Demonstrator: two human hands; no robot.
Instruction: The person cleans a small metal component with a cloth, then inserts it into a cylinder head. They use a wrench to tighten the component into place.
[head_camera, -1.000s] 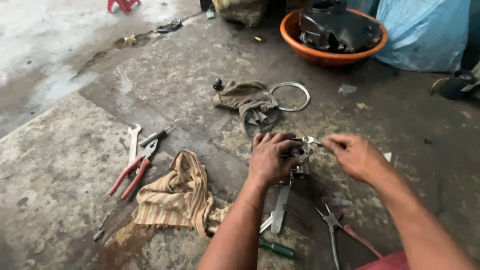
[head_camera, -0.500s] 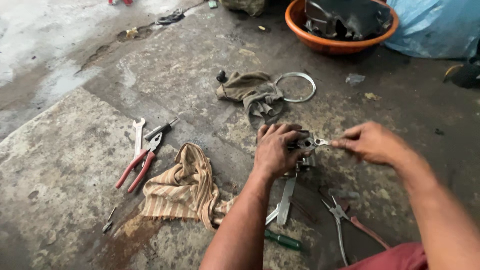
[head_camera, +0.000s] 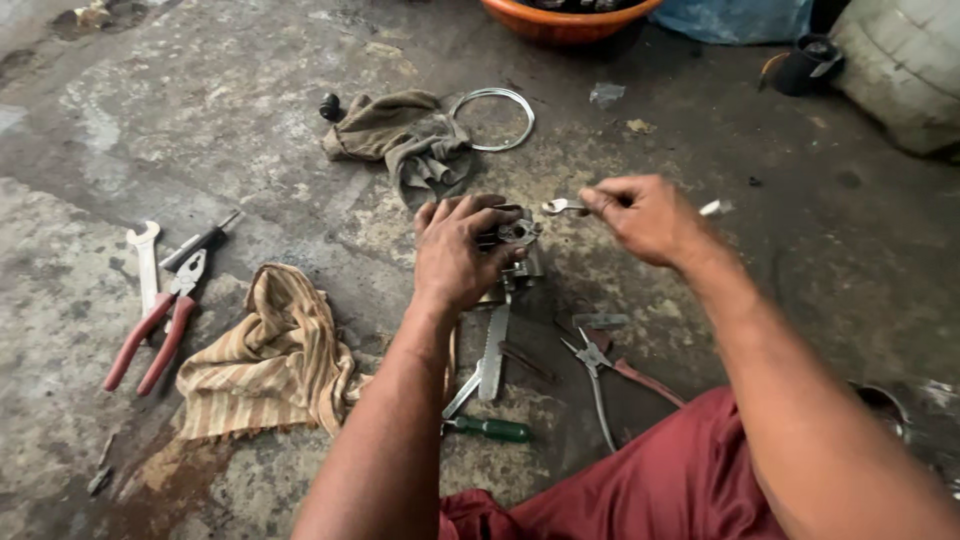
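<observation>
Left hand: the left hand (head_camera: 458, 250) is clenched over a small grey metal engine part (head_camera: 518, 245), its grip pinning the part down on the concrete floor (head_camera: 250, 150).
Right hand: the right hand (head_camera: 645, 215) pinches a small silver spanner (head_camera: 562, 207), its head just beside the top of the part; this grip is closed on the spanner.
Where the part is: on the floor between the 2 hands, in front of the red-clad knee (head_camera: 640, 480).
Progress: by my judgement the part is mid-work, a fastener on its top being tended to; nothing lies visibly taken off it, so most seems left.
Nearby tools: a flat metal file (head_camera: 493, 352), a green-handled screwdriver (head_camera: 490, 429) and slim long-nosed pliers (head_camera: 597, 370) lie just below the hands.
Further left: a striped beige rag (head_camera: 270, 360), red-handled pliers (head_camera: 155, 335).
Behind: a grey-brown cloth (head_camera: 400, 135) touching a thin metal ring (head_camera: 493, 118).
</observation>
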